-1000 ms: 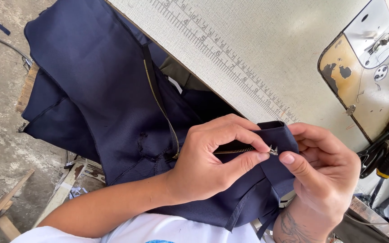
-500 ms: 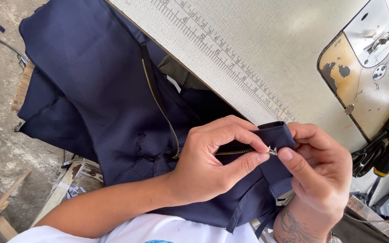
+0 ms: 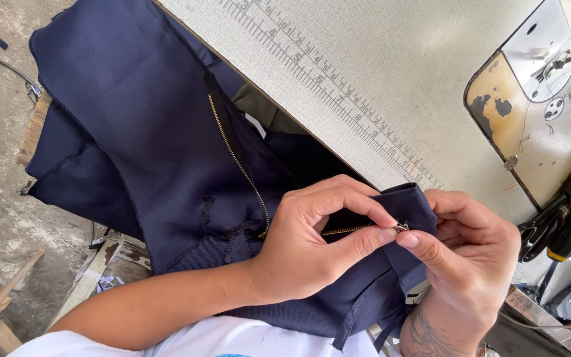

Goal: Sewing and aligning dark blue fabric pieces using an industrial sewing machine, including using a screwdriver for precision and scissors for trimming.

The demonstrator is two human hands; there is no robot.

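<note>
Across my lap and off the table's near edge:

Table (image 3: 391, 59): pale, finely textured top with a printed ruler strip running diagonally along its edge. It sits just beyond my hands, so the work hangs below it and drapes freely.

Machine bed (image 3: 536, 125): cream metal plate at the far right, paint chipped to dark patches, with a bright steel needle plate set in it.

Cloth (image 3: 133, 119): navy woven fabric, matte, with a fine weave. Most of it spills to the floor side in loose folds. One end is gathered up between my hands so the zip's end stays taut.

Floor (image 3: 1, 198): rough grey concrete, with wood scraps lying on it.

Tools (image 3: 563, 225): black and yellow handles beside the bed at the right edge. Probably scissors and a screwdriver, though they are partly cut off.

Left hand (image 3: 305, 244): curled over the cloth, thumb and forefinger closed on the zip tape just short of its end, pinning fabric and teeth flat.

Right hand (image 3: 470, 258): fingers bent inward, thumb and forefinger tips nipped tight on the slider from the opposite side.

Zip (image 3: 232, 152): brass teeth on dark tape, sewn into the cloth, running from the upper drape down into my left hand's grip.

Slider (image 3: 401, 227): small bright metal piece at the zip's end, between both thumbs.
</note>
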